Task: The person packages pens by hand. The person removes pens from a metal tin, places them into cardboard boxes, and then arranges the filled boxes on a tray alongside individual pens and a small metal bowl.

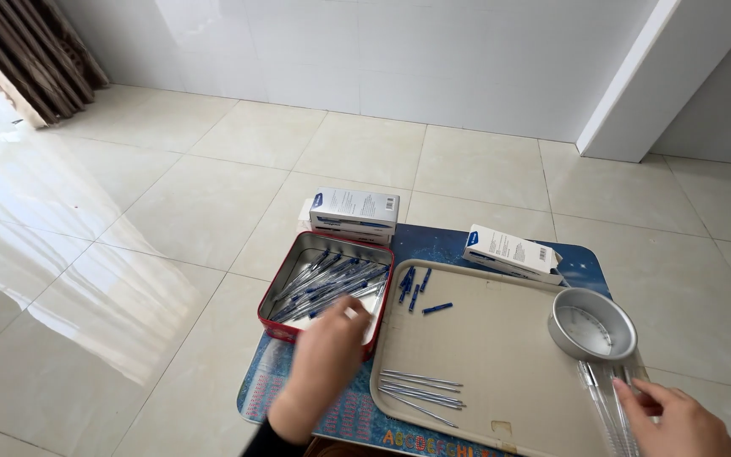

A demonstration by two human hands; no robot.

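head view: left hand reaches, fingers curled, into red tin; right hand pinches clear pens.

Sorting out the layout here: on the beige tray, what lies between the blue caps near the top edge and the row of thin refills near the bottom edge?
Nothing: in the head view, the tray is bare between the caps and the refills.

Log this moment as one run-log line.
left hand: reaching into red tin of pens | right hand: touching clear pen barrels | beige tray: blue caps, refills, round metal pan
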